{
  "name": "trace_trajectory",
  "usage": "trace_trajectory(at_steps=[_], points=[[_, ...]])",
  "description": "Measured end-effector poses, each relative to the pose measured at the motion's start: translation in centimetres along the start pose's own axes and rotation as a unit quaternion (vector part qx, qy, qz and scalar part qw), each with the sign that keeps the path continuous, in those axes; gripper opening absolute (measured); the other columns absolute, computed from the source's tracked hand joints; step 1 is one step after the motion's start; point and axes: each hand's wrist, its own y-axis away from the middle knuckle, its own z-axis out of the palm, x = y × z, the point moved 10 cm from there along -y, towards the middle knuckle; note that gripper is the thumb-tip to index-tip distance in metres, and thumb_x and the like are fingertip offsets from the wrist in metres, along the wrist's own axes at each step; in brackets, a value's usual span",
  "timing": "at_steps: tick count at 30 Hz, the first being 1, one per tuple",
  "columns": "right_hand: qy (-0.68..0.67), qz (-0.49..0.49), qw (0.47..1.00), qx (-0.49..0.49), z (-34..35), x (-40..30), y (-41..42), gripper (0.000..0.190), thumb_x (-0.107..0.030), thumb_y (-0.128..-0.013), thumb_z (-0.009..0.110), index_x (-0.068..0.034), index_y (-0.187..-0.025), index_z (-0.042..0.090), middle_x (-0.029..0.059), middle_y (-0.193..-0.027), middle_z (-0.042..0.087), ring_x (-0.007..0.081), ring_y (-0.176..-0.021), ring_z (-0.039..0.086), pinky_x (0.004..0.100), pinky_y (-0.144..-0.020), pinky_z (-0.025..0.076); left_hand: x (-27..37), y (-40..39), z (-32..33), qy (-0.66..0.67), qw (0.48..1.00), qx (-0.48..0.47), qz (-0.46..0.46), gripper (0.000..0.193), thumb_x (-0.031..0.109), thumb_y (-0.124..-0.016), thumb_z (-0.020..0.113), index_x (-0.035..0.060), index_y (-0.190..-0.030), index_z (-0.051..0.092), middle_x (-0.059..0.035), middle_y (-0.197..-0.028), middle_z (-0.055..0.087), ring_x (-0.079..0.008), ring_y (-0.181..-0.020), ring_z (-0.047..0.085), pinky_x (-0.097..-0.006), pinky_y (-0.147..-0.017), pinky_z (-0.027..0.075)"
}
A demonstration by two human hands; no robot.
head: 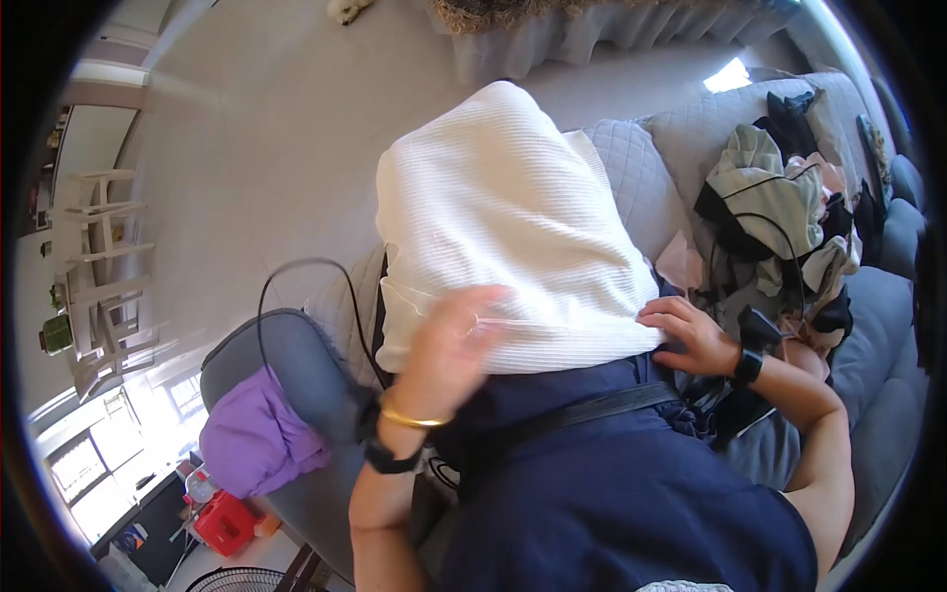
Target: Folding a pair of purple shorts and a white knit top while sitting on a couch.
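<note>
A white ribbed knit garment [510, 214] lies spread over the lap and knees, with its near edge folded into a band at the waist. My left hand [459, 348], blurred, is over the near left part of the knit, its fingers apart; a gold bangle and a black band are on that wrist. At the garment's near right corner, my right hand [688, 337] rests with its fingertips on the edge; whether it pinches the cloth is unclear. A dark band is on the right wrist.
A purple cloth [259, 436] lies on the grey sofa armrest [281, 355] at left. Mixed clothes [777, 200] are heaped on the sofa at right. Black cables loop near both arms. A fan [237, 581] and a red container [226, 522] stand at lower left.
</note>
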Motion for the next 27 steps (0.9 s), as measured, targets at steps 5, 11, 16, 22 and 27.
trace_trajectory(at_steps=[5,11,16,22,27], points=[[0.041,0.014,0.997,0.059,0.8,-0.1,-0.1,0.054,0.001,-0.064,0.063,-0.006,-0.117,0.053,0.0138,-0.115,0.053,0.0328,-0.109,0.052,0.0391,-0.091,0.044,-14.5,8.7,-8.7,-0.068,0.961,0.208,-0.166,0.027,0.015,-0.092,0.056,-0.0005,-0.114,0.055,-0.0143,-0.105,0.062,-0.0224,-0.099,0.059,-0.0317,-0.086,0.045],[0.034,0.055,0.990,0.126,-0.3,2.7,-0.3,0.038,0.008,-0.066,0.058,-0.006,-0.102,0.062,0.0112,-0.110,0.058,0.0310,-0.102,0.057,0.0375,-0.087,0.046,-19.0,11.3,-6.2,0.061,0.940,0.188,-0.278,0.044,0.028,-0.088,0.066,-0.0033,-0.116,0.053,-0.0111,-0.102,0.063,-0.0154,-0.092,0.058,-0.0293,-0.084,0.045],[-0.134,0.116,0.980,0.088,-1.3,5.3,0.2,0.027,0.007,-0.072,0.060,-0.002,-0.098,0.065,0.0077,-0.101,0.067,0.0203,-0.101,0.061,0.0317,-0.090,0.046,-18.6,11.5,-8.2,0.113,0.940,0.119,-0.298,0.030,0.017,-0.086,0.067,-0.0013,-0.108,0.057,-0.0038,-0.098,0.063,-0.0104,-0.089,0.055,-0.0259,-0.082,0.044],[-0.420,0.265,0.852,0.167,-4.4,13.2,1.1,0.029,-0.025,-0.095,0.054,-0.001,-0.111,0.060,0.0015,-0.103,0.064,0.0077,-0.093,0.059,0.0243,-0.086,0.046,-17.5,6.6,-14.6,0.336,0.887,0.273,-0.164,0.027,0.023,-0.094,0.057,0.0008,-0.110,0.057,-0.0065,-0.104,0.062,-0.0143,-0.094,0.058,-0.0287,-0.085,0.046],[-0.531,0.282,0.779,0.179,-1.5,15.7,-2.3,0.036,-0.031,-0.096,0.052,-0.003,-0.118,0.056,0.0020,-0.106,0.063,0.0101,-0.095,0.060,0.0270,-0.088,0.047,-27.2,7.4,-9.9,0.283,0.871,0.153,-0.371,0.059,0.053,-0.095,0.039,0.0002,-0.115,0.057,-0.0060,-0.099,0.065,-0.0162,-0.091,0.060,-0.0302,-0.083,0.046]])
